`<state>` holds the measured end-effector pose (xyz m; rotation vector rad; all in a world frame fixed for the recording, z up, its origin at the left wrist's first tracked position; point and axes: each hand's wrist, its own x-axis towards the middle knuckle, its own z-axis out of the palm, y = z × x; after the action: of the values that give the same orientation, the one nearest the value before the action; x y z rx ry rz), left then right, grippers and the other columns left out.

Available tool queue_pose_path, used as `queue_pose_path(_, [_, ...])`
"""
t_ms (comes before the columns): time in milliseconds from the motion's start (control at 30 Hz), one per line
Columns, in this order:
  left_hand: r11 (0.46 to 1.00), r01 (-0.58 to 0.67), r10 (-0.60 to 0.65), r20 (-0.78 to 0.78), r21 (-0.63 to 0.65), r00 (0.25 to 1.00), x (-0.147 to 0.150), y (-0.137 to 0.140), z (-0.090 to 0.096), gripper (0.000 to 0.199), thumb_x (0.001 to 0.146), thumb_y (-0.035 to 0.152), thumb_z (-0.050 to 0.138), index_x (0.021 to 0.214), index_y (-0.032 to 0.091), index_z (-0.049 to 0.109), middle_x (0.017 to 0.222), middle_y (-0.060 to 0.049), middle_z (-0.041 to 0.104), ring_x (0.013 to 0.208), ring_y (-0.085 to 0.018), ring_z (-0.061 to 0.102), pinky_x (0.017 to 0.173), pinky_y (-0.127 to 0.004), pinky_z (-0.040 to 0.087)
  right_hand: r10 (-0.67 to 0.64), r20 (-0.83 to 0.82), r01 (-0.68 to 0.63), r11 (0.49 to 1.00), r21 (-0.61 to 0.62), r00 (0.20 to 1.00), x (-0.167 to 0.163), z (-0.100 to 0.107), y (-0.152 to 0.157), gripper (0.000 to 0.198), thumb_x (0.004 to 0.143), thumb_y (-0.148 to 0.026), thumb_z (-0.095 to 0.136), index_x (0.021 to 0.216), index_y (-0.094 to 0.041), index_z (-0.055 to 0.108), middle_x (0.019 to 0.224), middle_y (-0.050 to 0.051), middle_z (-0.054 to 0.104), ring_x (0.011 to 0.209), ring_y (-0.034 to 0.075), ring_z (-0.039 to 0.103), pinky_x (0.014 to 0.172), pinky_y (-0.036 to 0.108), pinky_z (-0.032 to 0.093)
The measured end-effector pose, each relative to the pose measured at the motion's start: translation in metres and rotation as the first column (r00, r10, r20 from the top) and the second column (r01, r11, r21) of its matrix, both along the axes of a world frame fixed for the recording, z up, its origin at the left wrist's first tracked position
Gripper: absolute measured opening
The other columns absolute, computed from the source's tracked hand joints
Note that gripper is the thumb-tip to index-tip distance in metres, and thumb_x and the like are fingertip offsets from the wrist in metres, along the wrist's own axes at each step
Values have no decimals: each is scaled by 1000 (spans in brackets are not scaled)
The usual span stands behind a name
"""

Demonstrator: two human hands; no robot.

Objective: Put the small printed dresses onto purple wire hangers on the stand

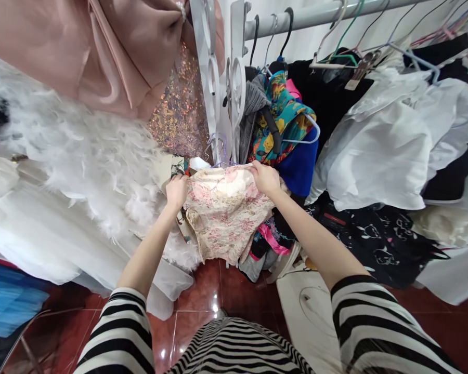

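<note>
A cream and pink floral top hangs in front of me, spread between my two hands. My left hand is closed on its left shoulder. On the opposite shoulder, my right hand grips the cloth, fingers curled over the upper edge. Purple hangers show just above the neckline; whether the top rests on one of them I cannot tell. Behind my right hand hangs a teal and yellow flowered garment. White feathery cloth lies close to my left hand.
A metal rail with several hangers runs along the upper right. White garments and black printed cloth hang there. Pink satin fills the upper left. Below are red floor tiles and a white object.
</note>
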<state>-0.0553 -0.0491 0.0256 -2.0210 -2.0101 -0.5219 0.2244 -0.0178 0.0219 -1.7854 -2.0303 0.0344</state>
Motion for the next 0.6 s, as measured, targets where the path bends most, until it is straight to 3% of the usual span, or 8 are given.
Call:
queue_pose_path(100, [995,22,-27,57,93,998,0,3,7,33,93,17,45,104,24,76,109,-11,74,111,-28,64,93,-35,52,-17,-53,21,996,90,998,8,6,1,29,101,-35,42,108,-23,67,98,13,78,91,30,70,64,30,37])
queue_pose_path(233, [990,68,-80,95,124,992,2,7,14,34,93,18,44,104,25,75,109,-10,74,109,-29,63,95,-37,50,-45,-102,57,990,125,994,15,6,-2,31,101,-37,42,107,-21,67,95,13,77,89,30,68,64,30,35])
queue_pose_path(433, [988,83,-98,112,127,989,5,9,18,34,93,18,43,100,24,75,107,-9,74,107,-28,63,96,-38,49,-68,-68,74,993,91,995,17,10,-9,32,101,-40,43,106,-18,66,93,16,76,87,32,68,63,30,33])
queue_pose_path(600, [992,96,-103,88,78,991,11,9,25,32,93,17,44,102,22,75,109,-10,73,112,-28,63,96,-36,49,-85,-69,95,982,160,994,21,19,-14,34,101,-42,42,108,-20,67,96,16,76,89,32,67,66,31,36])
